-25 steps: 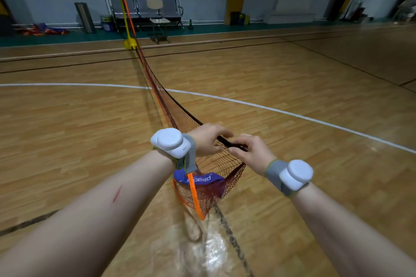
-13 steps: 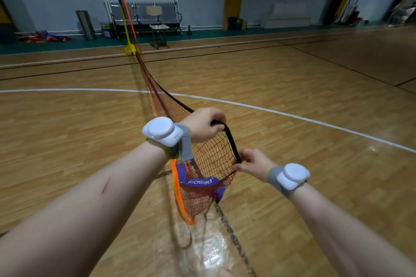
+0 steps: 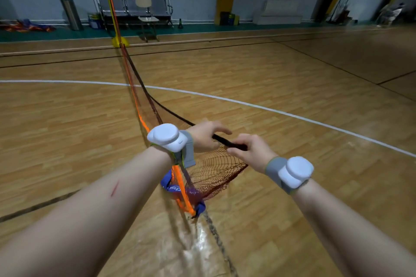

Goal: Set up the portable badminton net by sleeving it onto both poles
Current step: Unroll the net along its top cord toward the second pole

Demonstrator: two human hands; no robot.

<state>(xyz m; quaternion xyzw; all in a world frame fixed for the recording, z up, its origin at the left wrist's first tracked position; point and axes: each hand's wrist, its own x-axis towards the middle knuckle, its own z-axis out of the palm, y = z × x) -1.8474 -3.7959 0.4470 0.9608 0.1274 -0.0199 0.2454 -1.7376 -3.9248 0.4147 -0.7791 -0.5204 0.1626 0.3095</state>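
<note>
The left hand (image 3: pixel 206 138) and right hand (image 3: pixel 253 152) are gripping the black edge of the net (image 3: pixel 216 172), which is stretching from the far pole (image 3: pixel 110 4), probably needing its sleeve opened next for the second pole.

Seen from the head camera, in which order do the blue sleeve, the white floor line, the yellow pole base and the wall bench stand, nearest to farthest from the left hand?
1. blue sleeve: hangs just below the left hand.
2. white line: on the floor beyond the hand.
3. yellow base: at the far end of the net.
4. bench: against the back wall.
</note>
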